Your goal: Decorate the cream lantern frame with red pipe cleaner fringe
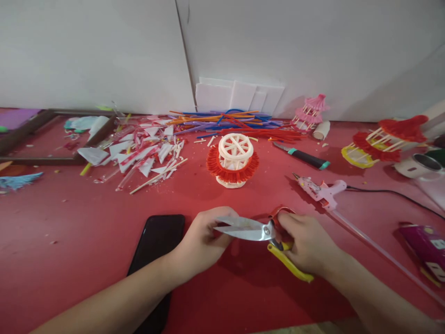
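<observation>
My right hand [309, 241] grips a pair of scissors [252, 230] with one red and one yellow handle, blades parted and pointing left. The blade tips reach my left hand [208, 241], whose thumb and fingers are pinched together. Whatever lies between those fingers is hidden or too small to name. Just beyond both hands stands a small model [234, 160] with a cream spoked wheel on top, a red fringed ring around its middle and a cream base. A black phone [162, 241] lies partly under my left forearm.
Behind the model lie colourful pipe cleaners [225, 121]. Paper and plastic scraps [142, 148] cover the left back. To the right are a utility knife [308, 158], a pink glue gun [321, 190] with its cord, a red-and-yellow model [385, 139], a metal mug [419, 164] and a purple box [424, 248].
</observation>
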